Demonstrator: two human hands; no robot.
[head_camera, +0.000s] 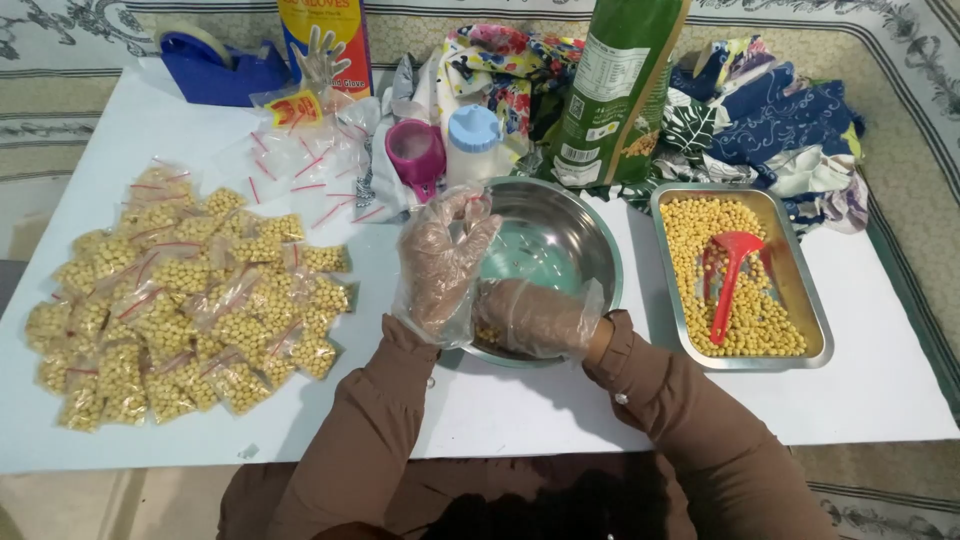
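Observation:
Both my hands wear clear plastic gloves. My left hand (443, 262) is raised over the left rim of a steel bowl (585, 235), fingers pinched around a small clear zip bag that is hard to make out. My right hand (532, 318) reaches into the near side of the bowl, resting on a few yellow beans at its bottom; whether it grips any is hidden. To the right, a steel tray (814, 318) holds a layer of yellow beans (700, 235) and a red scoop (732, 275).
A heap of filled bean bags (190, 310) covers the table's left side, with empty zip bags (300, 165) behind it. At the back stand a blue tape dispenser (215, 65), a glove box (325, 45), a pink cup (415, 152), a white bottle (473, 143), a green pouch (610, 90) and patterned cloth (770, 125).

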